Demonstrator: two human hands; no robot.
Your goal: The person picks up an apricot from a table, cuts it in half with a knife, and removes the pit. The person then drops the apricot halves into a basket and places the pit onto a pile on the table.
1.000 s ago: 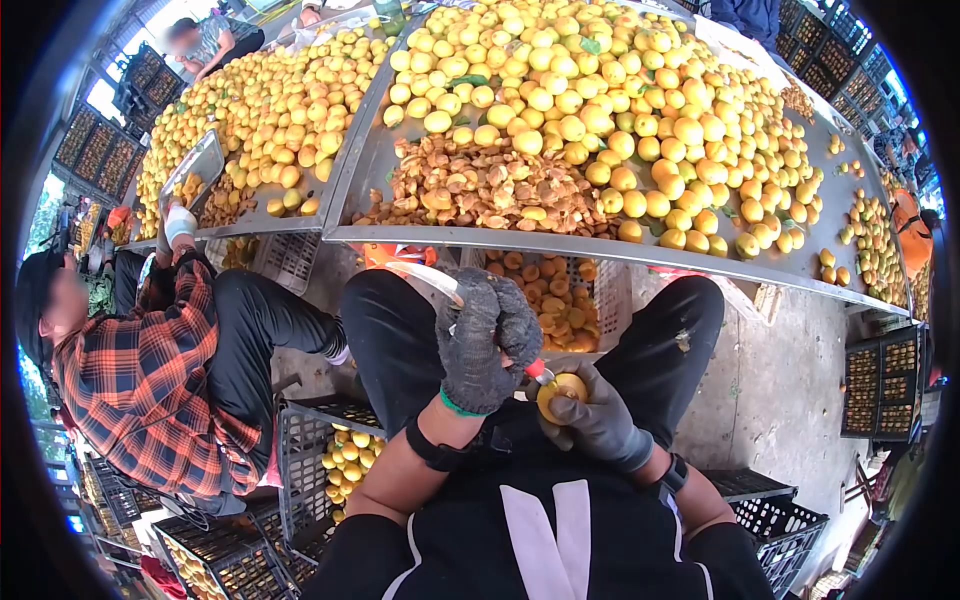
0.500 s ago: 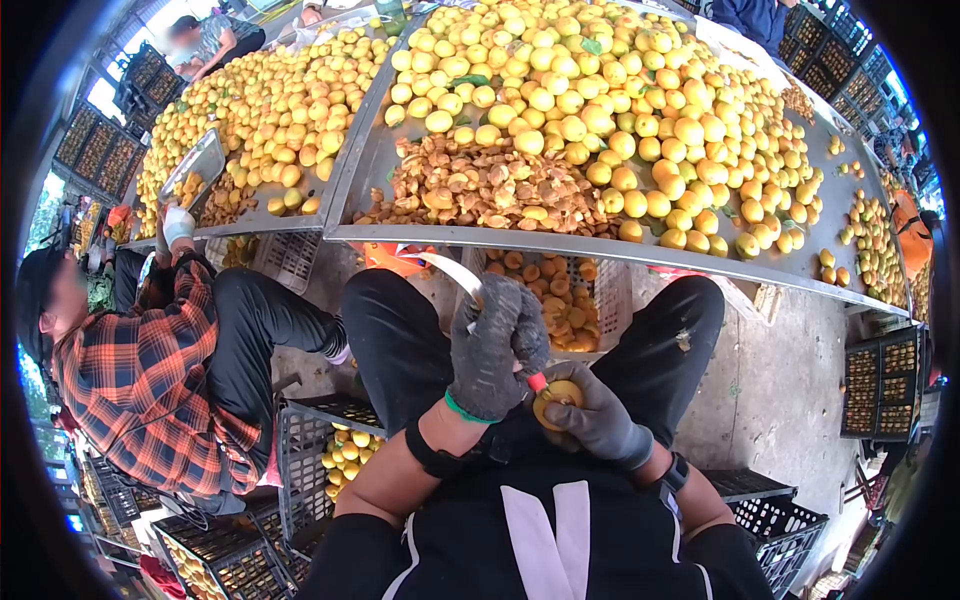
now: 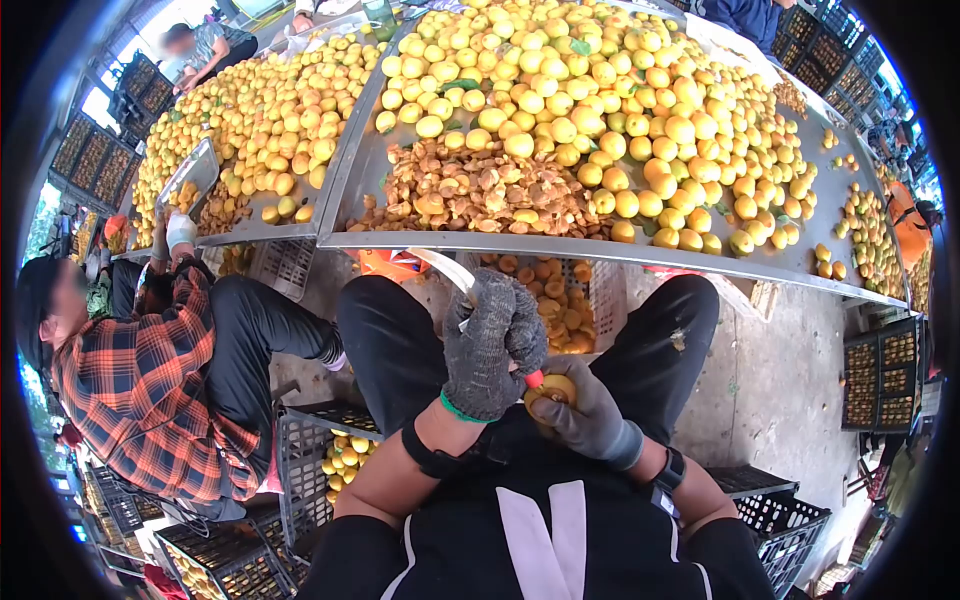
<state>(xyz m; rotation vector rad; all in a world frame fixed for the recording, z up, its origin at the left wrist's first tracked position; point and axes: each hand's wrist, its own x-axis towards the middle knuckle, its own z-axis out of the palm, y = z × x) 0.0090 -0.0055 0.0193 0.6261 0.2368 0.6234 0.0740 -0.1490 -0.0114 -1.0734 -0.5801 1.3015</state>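
My left hand [image 3: 490, 345], in a dark grey glove with a green cuff edge, is closed round a knife; its curved blade [image 3: 442, 268] points up and left. A small red tip [image 3: 534, 379] shows below these fingers, against a yellow-brown fruit [image 3: 552, 392]. My right hand [image 3: 592, 415], in a grey glove, grips that fruit between thumb and fingers. Both hands are close together above my lap. Beyond them, a heap of brown peelings or pieces [image 3: 480, 190] lies at the front of the metal table [image 3: 600, 250], with many yellow fruits [image 3: 600, 80] behind.
A crate of orange-brown fruit [image 3: 565, 305] stands under the table between my knees. To the left, a person in a plaid shirt [image 3: 150, 385] sits at the table. Black crates stand at lower left [image 3: 300, 470] and lower right [image 3: 785, 530]. An orange bag [image 3: 390, 264] hangs below the edge.
The view has shifted slightly. Both hands remain close together, and the fruit in my right hand appears turned a little.
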